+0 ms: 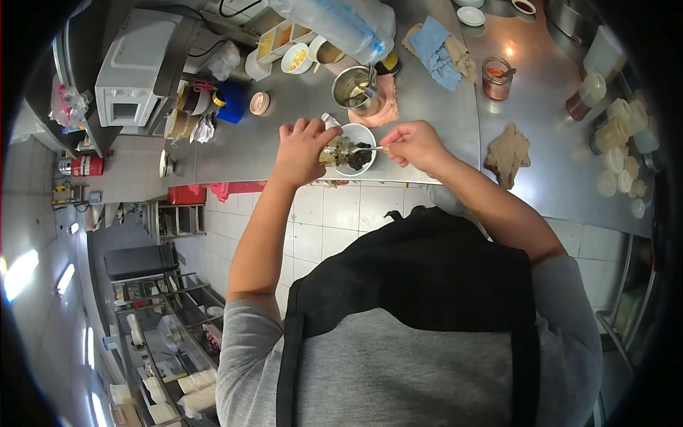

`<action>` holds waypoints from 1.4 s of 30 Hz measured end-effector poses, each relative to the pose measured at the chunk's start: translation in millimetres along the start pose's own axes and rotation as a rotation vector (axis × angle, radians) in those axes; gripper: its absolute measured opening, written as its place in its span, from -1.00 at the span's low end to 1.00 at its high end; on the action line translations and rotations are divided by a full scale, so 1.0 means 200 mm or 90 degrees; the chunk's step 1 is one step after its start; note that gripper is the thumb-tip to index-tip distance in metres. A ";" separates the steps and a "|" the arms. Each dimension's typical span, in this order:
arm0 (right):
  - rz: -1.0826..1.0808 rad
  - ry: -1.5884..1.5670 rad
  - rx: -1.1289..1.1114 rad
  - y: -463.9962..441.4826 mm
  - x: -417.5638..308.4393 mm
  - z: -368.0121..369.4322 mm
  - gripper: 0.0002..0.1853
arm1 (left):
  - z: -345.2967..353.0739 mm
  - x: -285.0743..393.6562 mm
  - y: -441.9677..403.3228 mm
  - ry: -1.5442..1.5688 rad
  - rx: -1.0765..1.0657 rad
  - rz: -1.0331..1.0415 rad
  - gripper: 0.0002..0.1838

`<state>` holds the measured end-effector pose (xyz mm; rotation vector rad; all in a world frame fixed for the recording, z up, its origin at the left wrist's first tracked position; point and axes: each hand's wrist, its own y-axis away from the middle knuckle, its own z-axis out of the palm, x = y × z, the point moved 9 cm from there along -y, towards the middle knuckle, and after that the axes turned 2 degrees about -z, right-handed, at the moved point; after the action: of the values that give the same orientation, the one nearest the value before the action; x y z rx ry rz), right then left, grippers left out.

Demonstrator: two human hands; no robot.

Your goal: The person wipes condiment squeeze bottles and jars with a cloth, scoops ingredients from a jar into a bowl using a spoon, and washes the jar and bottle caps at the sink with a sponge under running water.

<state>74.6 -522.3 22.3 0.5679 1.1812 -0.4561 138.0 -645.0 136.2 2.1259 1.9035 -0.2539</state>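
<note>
My left hand is wrapped round a small glass jar, tipped on its side with its mouth over a white bowl. Dark, nearly black pieces lie in the bowl. Between the fingers of my right hand is the handle of a metal spoon, whose far end reaches to the jar's mouth. What is left inside the jar is hard to make out. Just beyond the bowl, a metal pot with utensils in it stands on a pink cloth.
The steel counter carries a white bowl of yellow pieces, a pink-rimmed lid or cup and a microwave at left. To the right are a blue cloth, a jar of red sauce, a brown cloth and several containers.
</note>
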 end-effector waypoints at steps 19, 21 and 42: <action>0.031 -0.029 0.007 0.01 0.06 -0.02 -0.88 | -0.01 -0.04 0.05 -0.004 0.095 0.022 -0.25; -0.021 -0.019 0.007 0.05 -0.01 0.00 -0.87 | 0.02 -0.05 0.05 0.006 0.075 0.012 -0.24; -0.128 0.142 0.084 0.03 0.00 0.01 -0.90 | 0.02 -0.05 0.03 0.004 -0.054 -0.043 -0.24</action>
<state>79.9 -518.9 23.4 0.6280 1.4362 -0.6592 142.9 -655.3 136.3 2.0124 1.9568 -0.1759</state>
